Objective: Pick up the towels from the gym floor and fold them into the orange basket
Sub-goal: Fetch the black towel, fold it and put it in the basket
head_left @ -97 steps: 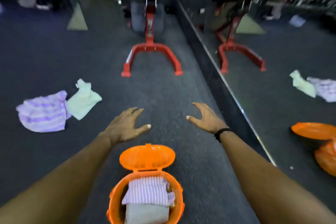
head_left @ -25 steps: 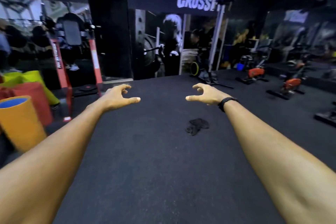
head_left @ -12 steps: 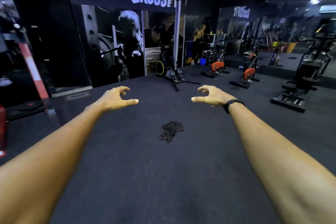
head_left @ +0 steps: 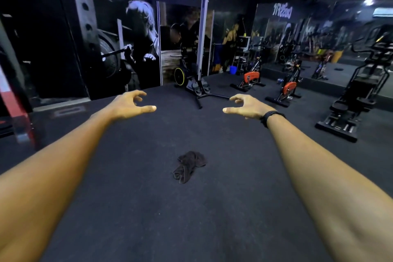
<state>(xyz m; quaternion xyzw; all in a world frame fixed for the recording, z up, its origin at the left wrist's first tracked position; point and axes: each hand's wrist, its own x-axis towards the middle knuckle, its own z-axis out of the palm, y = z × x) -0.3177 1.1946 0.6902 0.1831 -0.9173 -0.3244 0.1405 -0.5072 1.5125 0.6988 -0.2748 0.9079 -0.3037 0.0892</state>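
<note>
Now dark towel [head_left: 188, 166] lies crumpled on gym floor [head_left: 148, 208], centre, between outstretched arms, untouched. Long axis runs near-left to far-right; bunched end far. Pickup and fold not yet done; orange basket out of view. Left hand [head_left: 129, 103] and right hand [head_left: 247, 105] hover beyond towel, grip spread, empty.
</note>
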